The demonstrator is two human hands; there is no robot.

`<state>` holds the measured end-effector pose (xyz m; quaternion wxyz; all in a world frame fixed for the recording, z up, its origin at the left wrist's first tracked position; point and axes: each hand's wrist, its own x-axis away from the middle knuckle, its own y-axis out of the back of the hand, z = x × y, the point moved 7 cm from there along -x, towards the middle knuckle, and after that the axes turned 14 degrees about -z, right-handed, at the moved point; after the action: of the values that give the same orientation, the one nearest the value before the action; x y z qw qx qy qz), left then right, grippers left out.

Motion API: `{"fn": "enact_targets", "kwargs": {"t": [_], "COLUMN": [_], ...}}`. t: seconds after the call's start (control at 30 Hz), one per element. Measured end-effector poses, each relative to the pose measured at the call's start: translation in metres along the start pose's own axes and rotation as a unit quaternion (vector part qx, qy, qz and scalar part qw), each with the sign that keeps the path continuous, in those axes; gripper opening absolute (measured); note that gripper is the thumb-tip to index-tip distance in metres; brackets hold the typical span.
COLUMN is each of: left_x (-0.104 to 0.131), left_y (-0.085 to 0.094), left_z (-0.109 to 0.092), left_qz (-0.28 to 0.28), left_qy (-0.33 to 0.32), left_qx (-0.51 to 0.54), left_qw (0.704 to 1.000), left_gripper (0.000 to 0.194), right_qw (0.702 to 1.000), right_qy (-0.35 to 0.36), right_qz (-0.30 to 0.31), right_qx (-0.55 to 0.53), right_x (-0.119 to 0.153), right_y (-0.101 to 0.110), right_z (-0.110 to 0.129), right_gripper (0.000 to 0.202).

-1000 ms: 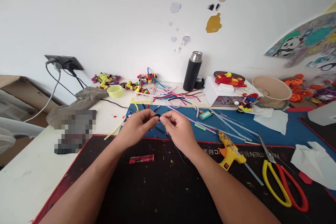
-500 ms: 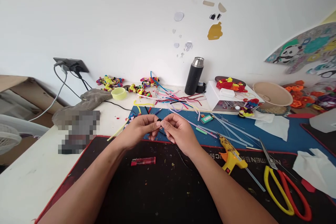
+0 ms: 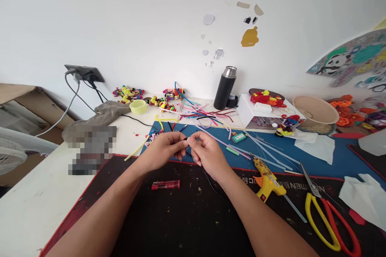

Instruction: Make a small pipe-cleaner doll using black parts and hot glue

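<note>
My left hand (image 3: 165, 148) and my right hand (image 3: 208, 151) meet over the back edge of the black mat, thumbs and forefingers pinched together. Between the fingertips is a small black piece (image 3: 187, 139), mostly hidden by the thumbs. A thin dark strand trails below my right hand. A red lighter (image 3: 165, 184) lies on the black mat (image 3: 181, 225) in front of my hands. Coloured pipe cleaners (image 3: 208, 114) are heaped behind them.
At the right lie a yellow glue gun (image 3: 269, 180), scissors (image 3: 316, 192) and clear glue sticks (image 3: 267, 150). Behind stand a black thermos (image 3: 224, 88), a white box (image 3: 245, 112) and a beige bowl (image 3: 315, 109). A yellow-green ring (image 3: 138, 107) sits at the left.
The whole view has shifted slightly, so things appear a little further right. My hands keep their pinch, with only a slight shift of the fingers.
</note>
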<state>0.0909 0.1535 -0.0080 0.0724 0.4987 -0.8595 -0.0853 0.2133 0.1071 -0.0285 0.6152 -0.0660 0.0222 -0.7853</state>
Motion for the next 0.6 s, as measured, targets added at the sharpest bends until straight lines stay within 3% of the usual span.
{"fn": "enact_targets", "kwargs": {"t": [0.13, 0.3, 0.6], "left_x": [0.0000, -0.0019, 0.0009], "left_y": [-0.0016, 0.0002, -0.0015], "left_z": [0.0006, 0.0040, -0.0003], "left_qz": [0.025, -0.004, -0.002], "left_qy": [0.008, 0.031, 0.007], "left_qx": [0.037, 0.056, 0.005], "left_qw": [0.999, 0.998, 1.000], "left_gripper": [0.048, 0.047, 0.048], "right_qw": [0.999, 0.997, 1.000], "right_qy": [-0.021, -0.035, -0.010], "right_qz": [-0.009, -0.008, 0.008], "right_qx": [-0.040, -0.066, 0.023], "right_x": [-0.0008, -0.0001, -0.0012], "right_y": [0.0004, -0.0001, 0.0025], "right_z": [-0.0010, -0.0024, 0.0014], "right_gripper": [0.038, 0.039, 0.039]}}
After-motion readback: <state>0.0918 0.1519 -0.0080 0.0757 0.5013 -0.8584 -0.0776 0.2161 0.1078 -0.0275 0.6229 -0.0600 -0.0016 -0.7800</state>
